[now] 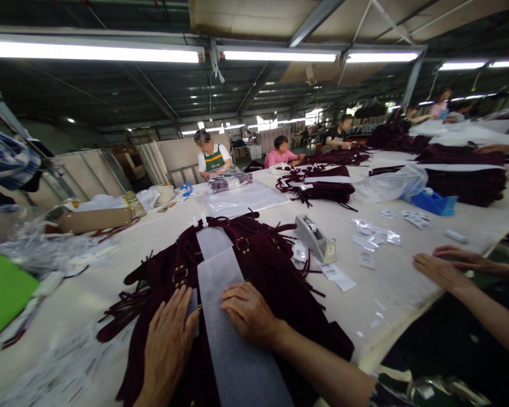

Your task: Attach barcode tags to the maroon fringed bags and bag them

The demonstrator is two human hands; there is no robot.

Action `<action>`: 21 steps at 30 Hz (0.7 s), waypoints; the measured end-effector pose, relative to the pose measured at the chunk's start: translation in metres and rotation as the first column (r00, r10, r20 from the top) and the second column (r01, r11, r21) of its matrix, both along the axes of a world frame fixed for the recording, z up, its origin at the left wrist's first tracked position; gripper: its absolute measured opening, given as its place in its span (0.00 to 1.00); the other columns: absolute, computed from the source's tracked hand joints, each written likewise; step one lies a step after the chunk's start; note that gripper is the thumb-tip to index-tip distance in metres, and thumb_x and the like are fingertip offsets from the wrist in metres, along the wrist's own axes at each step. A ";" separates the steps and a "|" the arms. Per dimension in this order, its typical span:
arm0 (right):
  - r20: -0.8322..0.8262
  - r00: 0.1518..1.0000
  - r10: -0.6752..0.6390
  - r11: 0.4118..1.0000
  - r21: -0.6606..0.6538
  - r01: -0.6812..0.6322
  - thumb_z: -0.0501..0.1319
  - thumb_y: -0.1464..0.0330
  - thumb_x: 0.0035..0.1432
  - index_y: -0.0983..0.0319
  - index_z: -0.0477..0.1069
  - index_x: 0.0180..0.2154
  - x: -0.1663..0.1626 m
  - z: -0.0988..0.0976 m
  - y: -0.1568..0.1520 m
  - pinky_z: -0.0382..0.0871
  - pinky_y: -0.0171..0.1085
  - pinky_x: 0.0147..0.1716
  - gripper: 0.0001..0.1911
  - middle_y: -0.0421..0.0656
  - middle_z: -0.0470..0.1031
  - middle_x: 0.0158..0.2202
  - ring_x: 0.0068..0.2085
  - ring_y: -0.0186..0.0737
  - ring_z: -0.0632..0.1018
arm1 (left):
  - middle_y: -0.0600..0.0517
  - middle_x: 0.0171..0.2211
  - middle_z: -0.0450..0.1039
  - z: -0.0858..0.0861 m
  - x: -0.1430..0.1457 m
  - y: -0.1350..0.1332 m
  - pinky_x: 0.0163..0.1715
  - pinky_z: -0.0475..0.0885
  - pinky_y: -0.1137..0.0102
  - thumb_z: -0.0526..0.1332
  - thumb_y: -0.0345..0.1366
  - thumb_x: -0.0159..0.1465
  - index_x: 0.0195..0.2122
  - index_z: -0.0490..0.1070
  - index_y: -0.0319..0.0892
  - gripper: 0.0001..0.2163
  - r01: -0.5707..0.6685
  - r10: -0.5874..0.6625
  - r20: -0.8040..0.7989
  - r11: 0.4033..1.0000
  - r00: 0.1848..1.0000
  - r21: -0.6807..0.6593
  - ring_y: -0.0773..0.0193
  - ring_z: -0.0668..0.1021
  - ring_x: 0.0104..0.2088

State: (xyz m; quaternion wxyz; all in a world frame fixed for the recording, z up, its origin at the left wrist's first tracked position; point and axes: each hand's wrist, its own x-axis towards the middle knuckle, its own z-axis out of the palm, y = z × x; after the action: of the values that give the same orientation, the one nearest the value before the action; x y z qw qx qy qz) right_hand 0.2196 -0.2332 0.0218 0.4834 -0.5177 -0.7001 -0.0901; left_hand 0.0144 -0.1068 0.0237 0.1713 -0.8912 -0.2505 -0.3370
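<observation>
A stack of dark maroon garments [258, 254] with straps and gold buckles lies on the long white table [390, 282] in front of me. A strip of grey-white tissue paper [220, 305] runs down the middle of the stack. My left hand [167, 342] lies flat on the garment at the paper's left edge, fingers together. My right hand [248, 311] presses flat on the paper and the cloth to its right. Neither hand grips anything.
A grey tape dispenser [316, 237] and loose paper tags [375, 232] sit right of the stack. A co-worker's hands [445, 265] rest at the table's right edge. Farther piles of maroon garments [318, 183], plastic bags [390, 183], a blue box [432, 202] and seated workers lie beyond.
</observation>
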 end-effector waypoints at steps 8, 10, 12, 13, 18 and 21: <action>-0.006 1.000 0.001 1.000 0.023 -0.001 0.56 0.74 0.64 0.60 0.73 0.41 -0.001 0.001 0.000 0.66 0.42 0.51 0.08 0.44 0.78 0.45 0.51 0.40 0.74 | 0.44 0.53 0.75 0.006 -0.006 -0.004 0.52 0.70 0.58 0.46 0.49 0.71 0.57 0.69 0.40 0.23 0.028 0.009 0.159 0.972 0.987 -0.233 0.53 0.77 0.52; -0.010 1.000 -0.004 1.000 0.028 0.004 0.56 0.74 0.64 0.60 0.74 0.41 -0.002 0.002 0.000 0.66 0.42 0.51 0.09 0.45 0.78 0.45 0.51 0.40 0.75 | 0.45 0.52 0.77 0.008 -0.006 -0.005 0.50 0.72 0.59 0.47 0.49 0.71 0.55 0.70 0.41 0.22 0.035 0.022 0.196 0.958 0.980 -0.283 0.54 0.78 0.51; -0.010 1.000 -0.009 1.000 0.024 0.009 0.56 0.74 0.64 0.59 0.74 0.41 -0.002 0.002 0.000 0.67 0.42 0.51 0.09 0.45 0.79 0.44 0.51 0.41 0.75 | 0.47 0.50 0.78 0.010 -0.005 -0.007 0.48 0.73 0.59 0.47 0.47 0.71 0.54 0.70 0.42 0.21 0.027 0.052 0.223 0.942 0.973 -0.336 0.54 0.79 0.49; -0.010 1.000 -0.010 1.000 0.024 0.011 0.56 0.74 0.64 0.59 0.74 0.41 -0.002 0.002 0.000 0.67 0.42 0.51 0.09 0.45 0.79 0.44 0.51 0.41 0.75 | 0.47 0.49 0.78 0.011 -0.005 -0.008 0.48 0.73 0.59 0.48 0.47 0.70 0.54 0.71 0.43 0.20 0.021 0.068 0.235 0.933 0.970 -0.358 0.54 0.79 0.48; 0.001 1.000 -0.014 1.000 0.026 0.014 0.57 0.73 0.64 0.60 0.74 0.41 -0.002 -0.001 0.000 0.66 0.42 0.51 0.08 0.45 0.79 0.45 0.51 0.41 0.75 | 0.47 0.48 0.78 0.008 -0.005 -0.009 0.47 0.73 0.59 0.49 0.44 0.70 0.53 0.71 0.44 0.18 0.024 0.098 0.279 0.915 0.955 -0.404 0.54 0.79 0.46; 0.000 1.000 -0.016 0.999 0.029 0.016 0.57 0.73 0.64 0.59 0.74 0.42 -0.002 -0.001 0.001 0.66 0.43 0.51 0.09 0.45 0.79 0.45 0.51 0.41 0.75 | 0.47 0.46 0.78 0.006 -0.006 -0.007 0.47 0.73 0.60 0.50 0.42 0.70 0.51 0.72 0.44 0.16 0.061 0.043 0.282 0.934 0.958 -0.351 0.56 0.79 0.45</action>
State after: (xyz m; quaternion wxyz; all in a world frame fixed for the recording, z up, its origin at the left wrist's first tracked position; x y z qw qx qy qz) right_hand 0.2175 -0.2325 0.0206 0.4900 -0.5163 -0.6946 -0.1041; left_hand 0.0083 -0.1135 0.0296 -0.0322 -0.8506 -0.3253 -0.4118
